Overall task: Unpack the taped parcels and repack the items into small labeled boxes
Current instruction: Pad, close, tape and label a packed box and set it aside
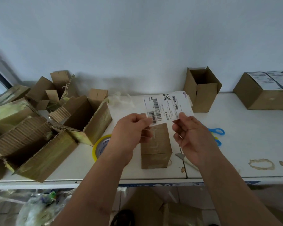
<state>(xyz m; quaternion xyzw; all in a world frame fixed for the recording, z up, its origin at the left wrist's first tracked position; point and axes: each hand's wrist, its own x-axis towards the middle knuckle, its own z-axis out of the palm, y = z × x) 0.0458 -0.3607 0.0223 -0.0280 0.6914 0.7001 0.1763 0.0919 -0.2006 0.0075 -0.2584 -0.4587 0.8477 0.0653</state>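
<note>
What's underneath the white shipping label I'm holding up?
Under the white shipping label, pinched by the left hand and right hand, stands a small taped brown cardboard box on the white table. Its far top edge is hidden.

Left end blocked, right-centre open.
Opened boxes crowd the tabletop's left end; a tape roll sits at their right edge. Your hands hold a label over the taped box mid-table. Upright open box and labeled boxes line the back edge; scissors lie right. You get bare surface toward the front-right corner.
</note>
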